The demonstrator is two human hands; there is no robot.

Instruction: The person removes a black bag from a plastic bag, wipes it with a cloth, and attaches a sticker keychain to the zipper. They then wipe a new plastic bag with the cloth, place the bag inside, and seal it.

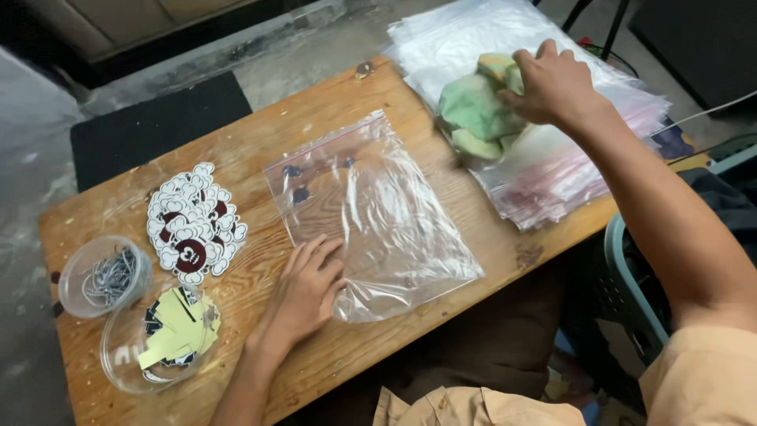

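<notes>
Left hand: your left hand (303, 288) lies flat on the table (331, 110), fingers (315, 256) spread, pressing the near corner of the clear bag (371, 209).
Clear bag: it lies flat in the middle of the table.
Tubs: two round clear tubs, one with cards (162, 339), one with metal clips (105, 276), sit left of the clear bag.
Stickers: a pile of stickers (193, 225) lies left of the clear bag, behind the tubs.
Right hand: your right hand (556, 83) is past the clear bag, fingers curled around soft green things (473, 110) on the stack of bags (552, 170).

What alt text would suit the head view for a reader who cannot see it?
At a wooden table, the left hand presses flat on a clear zip bag while the right hand grips a green cloth bundle atop a stack of bags. Stickers and two small tubs lie to the left.
</notes>
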